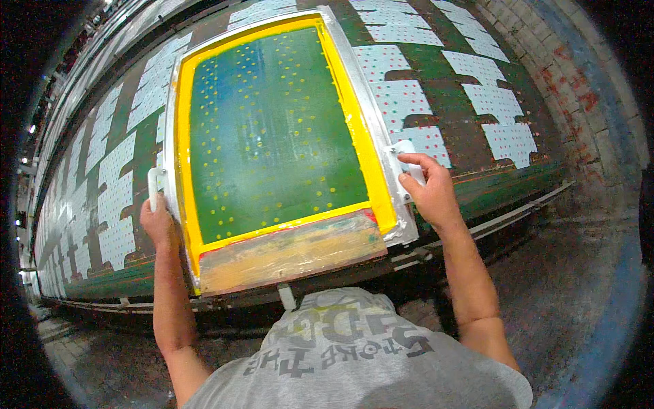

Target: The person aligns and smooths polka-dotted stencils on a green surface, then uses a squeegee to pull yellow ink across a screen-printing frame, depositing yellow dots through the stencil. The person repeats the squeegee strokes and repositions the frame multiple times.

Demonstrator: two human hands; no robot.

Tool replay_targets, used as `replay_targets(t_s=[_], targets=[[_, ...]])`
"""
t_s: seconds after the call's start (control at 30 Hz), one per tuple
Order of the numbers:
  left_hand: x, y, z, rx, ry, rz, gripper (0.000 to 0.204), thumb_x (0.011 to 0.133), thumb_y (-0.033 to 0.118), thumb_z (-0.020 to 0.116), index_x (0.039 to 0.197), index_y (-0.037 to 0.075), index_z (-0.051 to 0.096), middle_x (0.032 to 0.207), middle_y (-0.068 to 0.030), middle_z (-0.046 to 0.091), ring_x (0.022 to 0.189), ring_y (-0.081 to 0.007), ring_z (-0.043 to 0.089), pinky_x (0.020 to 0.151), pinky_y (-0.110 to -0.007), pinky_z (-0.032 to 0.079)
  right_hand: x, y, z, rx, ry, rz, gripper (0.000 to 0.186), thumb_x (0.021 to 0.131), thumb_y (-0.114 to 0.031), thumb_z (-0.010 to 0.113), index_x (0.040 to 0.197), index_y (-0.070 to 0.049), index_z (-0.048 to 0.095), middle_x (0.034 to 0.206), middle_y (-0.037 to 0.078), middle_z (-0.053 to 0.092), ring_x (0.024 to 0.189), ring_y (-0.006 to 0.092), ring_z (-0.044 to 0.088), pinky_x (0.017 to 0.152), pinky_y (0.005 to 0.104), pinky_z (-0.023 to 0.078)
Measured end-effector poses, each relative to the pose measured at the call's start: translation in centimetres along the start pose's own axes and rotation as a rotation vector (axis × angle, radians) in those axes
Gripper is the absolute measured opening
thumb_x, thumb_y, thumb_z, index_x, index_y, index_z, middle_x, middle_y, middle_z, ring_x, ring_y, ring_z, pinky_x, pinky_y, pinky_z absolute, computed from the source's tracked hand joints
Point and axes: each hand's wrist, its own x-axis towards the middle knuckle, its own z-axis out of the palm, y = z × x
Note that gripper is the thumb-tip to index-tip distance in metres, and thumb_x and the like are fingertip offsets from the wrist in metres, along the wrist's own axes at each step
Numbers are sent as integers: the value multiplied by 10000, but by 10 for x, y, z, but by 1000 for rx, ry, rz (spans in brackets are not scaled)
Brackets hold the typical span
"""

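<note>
A screen-printing frame (251,21) with a silver rim, yellow border and green mesh (266,123) dotted with small spots lies over the printing table in front of me. A stained flat board (289,252) runs along its near end. My left hand (155,221) grips the white handle (153,183) on the frame's left side, fingers wrapped round it. My right hand (430,194) holds the white handle (404,146) on the right side, index finger over its top and thumb against it.
Rows of pale cut pieces (116,191) with small coloured dots cover the long table (477,174) on both sides of the frame. A rail (511,204) runs along its near edge. At the right is a block wall (579,88); dark floor (552,279) shows below the table.
</note>
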Motion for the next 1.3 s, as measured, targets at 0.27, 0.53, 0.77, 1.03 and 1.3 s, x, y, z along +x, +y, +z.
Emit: replay_targets(t_s=[0.27, 0.53, 0.77, 1.03, 1.3], targets=[[-127, 58, 142, -26, 92, 68, 194, 1055, 195, 730, 1087, 5, 754, 890, -24, 707, 724, -112, 603, 659, -321, 497, 25, 113, -128, -22, 38, 56, 356, 907, -90, 769, 1259, -35, 778, 1247, 163, 787, 1199, 297, 729, 1084, 407, 536], [-212, 119, 195, 62, 123, 140, 250, 1034, 240, 725, 1051, -7, 760, 803, -60, 698, 712, -153, 613, 664, -376, 496, 31, 180, -198, 49, 30, 53, 392, 977, -43, 723, 1363, 26, 724, 1238, 80, 757, 1117, 152, 671, 989, 317, 520], [-213, 108, 210, 20, 92, 102, 202, 1049, 199, 747, 1037, -3, 750, 800, -31, 689, 697, -109, 593, 624, -346, 482, 30, 201, -215, 116, 19, 153, 388, 960, -25, 732, 1348, -4, 739, 1327, 110, 761, 1218, 220, 686, 1101, 379, 501], [-216, 106, 221, 45, 124, 102, 213, 998, 206, 782, 1031, 1, 737, 828, -142, 738, 715, -244, 700, 684, -432, 548, 13, 172, -208, -419, 96, -95, 510, 957, -38, 733, 1462, -28, 661, 1531, 201, 620, 1410, 369, 583, 1220, 499, 431], [-224, 114, 225, 166, 110, 52, 219, 996, 213, 761, 1060, 4, 735, 883, -207, 770, 778, -357, 754, 735, -480, 572, -75, 112, -131, -450, -462, -660, 513, 865, -81, 813, 1367, -70, 706, 1471, 213, 623, 1396, 446, 571, 1165, 577, 465]])
